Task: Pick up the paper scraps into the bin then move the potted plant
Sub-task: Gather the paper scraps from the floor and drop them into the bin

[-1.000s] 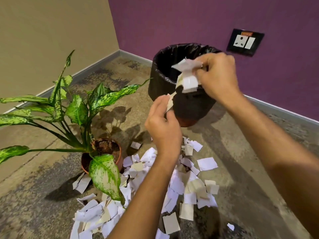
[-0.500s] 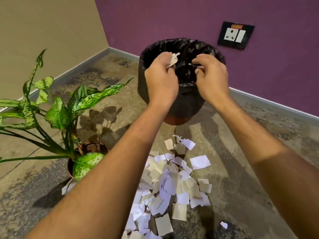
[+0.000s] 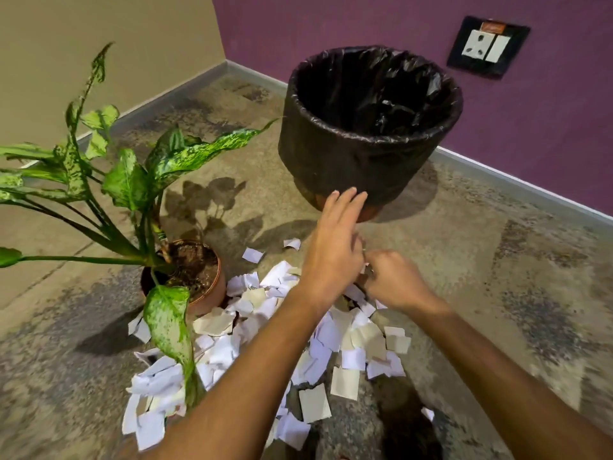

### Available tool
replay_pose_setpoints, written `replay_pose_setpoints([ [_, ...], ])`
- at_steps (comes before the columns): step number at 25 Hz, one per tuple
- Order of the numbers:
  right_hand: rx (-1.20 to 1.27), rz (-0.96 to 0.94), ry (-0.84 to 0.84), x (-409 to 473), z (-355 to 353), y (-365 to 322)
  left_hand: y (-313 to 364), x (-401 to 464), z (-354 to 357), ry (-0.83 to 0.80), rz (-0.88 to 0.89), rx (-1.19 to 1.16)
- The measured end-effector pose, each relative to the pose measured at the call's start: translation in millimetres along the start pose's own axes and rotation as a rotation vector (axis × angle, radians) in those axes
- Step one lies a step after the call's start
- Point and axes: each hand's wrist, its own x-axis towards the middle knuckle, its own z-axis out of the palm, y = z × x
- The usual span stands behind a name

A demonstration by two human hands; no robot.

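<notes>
A heap of white and cream paper scraps (image 3: pixel 345 343) covers the floor in front of me. The bin (image 3: pixel 361 154), lined with a black bag, stands behind the heap with its mouth open. A potted plant (image 3: pixel 195 277) with speckled green leaves sits in a terracotta pot at the left edge of the scraps. My left hand (image 3: pixel 335 250) hovers flat over the far end of the heap, fingers spread and pointing at the bin's base. My right hand (image 3: pixel 394 280) is down on the scraps with its fingers curled; what it grips is hidden.
The purple wall with a black socket plate (image 3: pixel 487 46) runs behind the bin, and a beige wall meets it at the corner on the left. A long drooping leaf (image 3: pixel 169 330) hangs over the near left scraps. Bare mottled floor (image 3: pixel 497 260) lies to the right.
Both hands have come down from over the bin's mouth to the scrap heap. The scraps they held above the bin are gone from them.
</notes>
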Motion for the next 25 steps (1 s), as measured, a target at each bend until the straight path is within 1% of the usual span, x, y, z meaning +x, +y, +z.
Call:
replay_pose_setpoints([
  [1, -0.054, 0.027, -0.183, -7.2, 16.9, 4.5, -16.5, -19.6, 7.3, -0.056, -0.057, 0.024],
  [2, -0.12, 0.036, -0.329, -14.5, 32.9, 10.4, -32.6, -37.3, 13.0, -0.118, -0.109, 0.073],
  [3, -0.206, 0.044, -0.424, -21.3, 46.8, 16.5, -47.9, -54.0, 17.7, -0.193, -0.161, 0.145],
  [4, -0.271, 0.05, -0.467, -28.0, 60.3, 23.0, -61.2, -71.4, 21.6, -0.283, -0.217, 0.224],
  [5, -0.31, 0.055, -0.482, -34.9, 71.9, 28.3, -71.6, -87.5, 24.9, -0.377, -0.27, 0.298],
  [7, -0.336, 0.04, -0.472, -47.8, 90.3, 30.6, -86.7, -115.7, 27.8, -0.526, -0.321, 0.409],
  [9, -0.404, 0.008, -0.397, -55.3, 101.0, 23.5, -95.8, -137.4, 33.3, -0.614, -0.341, 0.492],
  [10, -0.425, -0.01, -0.348, -55.7, 104.0, 20.1, -97.8, -145.5, 35.7, -0.627, -0.345, 0.53],
  [12, -0.358, -0.02, -0.314, -52.1, 102.1, 14.2, -100.5, -159.6, 39.3, -0.61, -0.332, 0.615],
  [15, -0.285, -0.027, -0.315, -40.8, 90.3, 6.7, -102.9, -166.7, 32.5, -0.444, -0.273, 0.627],
  [20, -0.271, -0.063, -0.224, -22.9, 70.5, -8.1, -107.1, -155.4, 2.9, -0.279, -0.247, 0.472],
  [22, -0.257, -0.115, -0.265, -17.3, 64.4, -17.9, -107.8, -150.6, -4.0, -0.208, -0.303, 0.369],
  [23, -0.282, -0.151, -0.318, -15.0, 63.1, -24.8, -108.4, -149.7, -5.8, -0.148, -0.292, 0.325],
  [25, -0.395, -0.232, -0.42, -13.2, 68.9, -39.0, -104.1, -145.7, -13.9, -0.092, -0.326, 0.263],
])
